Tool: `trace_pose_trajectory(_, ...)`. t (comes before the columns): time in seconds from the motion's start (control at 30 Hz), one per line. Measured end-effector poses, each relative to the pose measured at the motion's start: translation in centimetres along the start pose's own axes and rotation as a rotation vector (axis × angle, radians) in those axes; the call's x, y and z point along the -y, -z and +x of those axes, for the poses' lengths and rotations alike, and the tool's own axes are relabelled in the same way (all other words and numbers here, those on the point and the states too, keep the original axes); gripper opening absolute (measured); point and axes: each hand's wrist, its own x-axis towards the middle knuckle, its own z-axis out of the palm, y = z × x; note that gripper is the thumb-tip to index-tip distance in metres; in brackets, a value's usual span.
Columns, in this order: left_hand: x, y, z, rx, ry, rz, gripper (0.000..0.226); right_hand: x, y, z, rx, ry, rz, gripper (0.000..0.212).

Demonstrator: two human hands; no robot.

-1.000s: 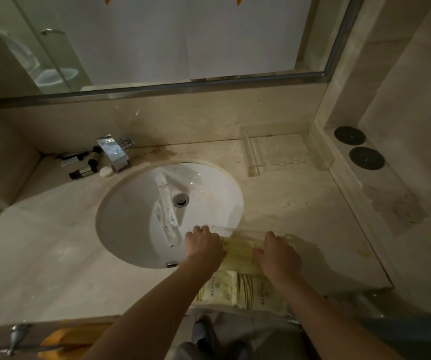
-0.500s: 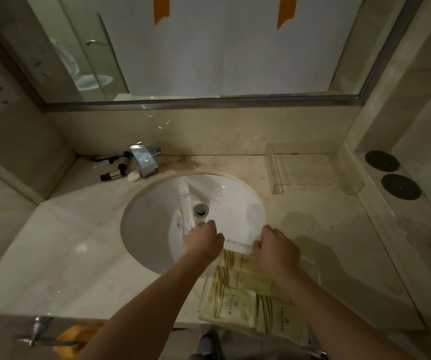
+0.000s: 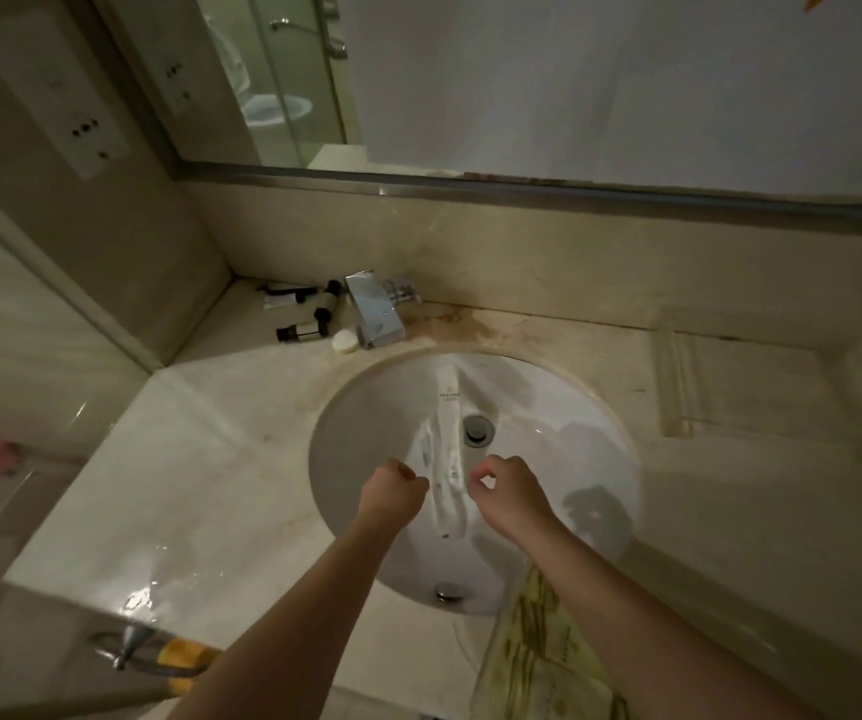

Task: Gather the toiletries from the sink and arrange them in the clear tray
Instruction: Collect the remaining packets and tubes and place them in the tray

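Observation:
Long white toiletry packets point(image 3: 447, 459) lie in the white sink basin point(image 3: 366, 439), left of the drain point(image 3: 478, 431). My left hand point(image 3: 391, 493) hovers over the basin as a closed fist, just left of the packets. My right hand point(image 3: 509, 498) is just right of them, fingers curled, thumb and forefinger pinched near the packet's edge; it does not clearly hold anything. The clear tray point(image 3: 475, 683), filled with several yellow-green packets point(image 3: 538, 646), sits at the counter's front edge under my right forearm, partly hidden.
Behind the basin stand the chrome faucet point(image 3: 374, 314), small black-capped bottles point(image 3: 304, 330) and a round white soap point(image 3: 344, 341). A second clear tray point(image 3: 678, 376) rests at the back right. A towel ring point(image 3: 127, 652) hangs below the counter's front left.
Both hands have let go of the clear tray and moved forward over the basin, one to each side of the white packets. The view has shifted left and closer.

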Motion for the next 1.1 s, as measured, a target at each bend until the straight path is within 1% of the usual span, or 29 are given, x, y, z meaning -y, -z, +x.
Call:
trace_pose_trajectory(0.1, 0.9, -1.3, 2.7, 0.067, 0.046, -0.027, 0.033, 0.1, -1.5, 2.9, 0.083, -0.045, -0.002, 0.03)
trace_pose_trajectory(0.23, 1.7, -3.6, 6.2, 0.16, 0.075, -0.014, 0.016, -0.3, -3.3, 6.8, 0.121, -0.093, 0.069, 0.034)
trace_pose_trajectory(0.27, 1.8, -4.0, 6.8, 0.176, 0.084, -0.011, 0.02, -0.2, -3.5, 7.4, 0.125, -0.105, 0.086, 0.035)
trace_pose_trajectory(0.33, 2.3, -5.2, 8.6, 0.197, 0.109, -0.014, 0.035, -0.2, -4.2, 9.1, 0.136, -0.123, 0.103, 0.037)
trace_pose_trajectory(0.43, 2.6, -6.3, 10.5, 0.183, 0.114, -0.001, 0.04, -0.2, -5.2, 11.4, 0.156, -0.131, 0.1, 0.038)
trace_pose_trajectory(0.5, 2.4, -6.7, 11.3, 0.153, 0.112, -0.017, 0.041, -0.4, -5.9, 12.5, 0.179, -0.163, 0.142, 0.038)
trace_pose_trajectory(0.57, 2.1, -7.1, 11.9, 0.114, 0.128, -0.078, 0.042, -0.5, -6.5, 13.3, 0.194, -0.208, 0.193, 0.04)
trace_pose_trajectory(0.63, 1.9, -7.4, 12.5, 0.092, 0.182, -0.169, 0.045, -0.7, -7.0, 13.8, 0.198, -0.234, 0.205, 0.04)
trace_pose_trajectory(0.7, 1.6, -7.5, 13.1, 0.084, 0.236, -0.206, 0.046, -0.9, -7.3, 14.0, 0.193, -0.254, 0.219, 0.036)
trace_pose_trajectory(0.83, 1.3, -7.9, 13.8, 0.148, 0.263, -0.177, 0.029, -1.2, -7.3, 14.1, 0.195, -0.276, 0.302, 0.022)
trace_pose_trajectory(0.9, 1.6, -8.1, 14.0, 0.173, 0.252, -0.145, 0.024, -1.4, -7.2, 14.0, 0.193, -0.283, 0.329, 0.019)
trace_pose_trajectory(0.97, 1.3, -7.9, 13.6, 0.16, 0.25, -0.182, 0.017, -1.4, -6.8, 13.7, 0.188, -0.28, 0.356, 0.018)
trace_pose_trajectory(1.1, 0.8, -7.7, 12.5, 0.089, 0.245, -0.315, 0.025, -1.2, -5.6, 12.6, 0.145, -0.255, 0.39, 0.017)
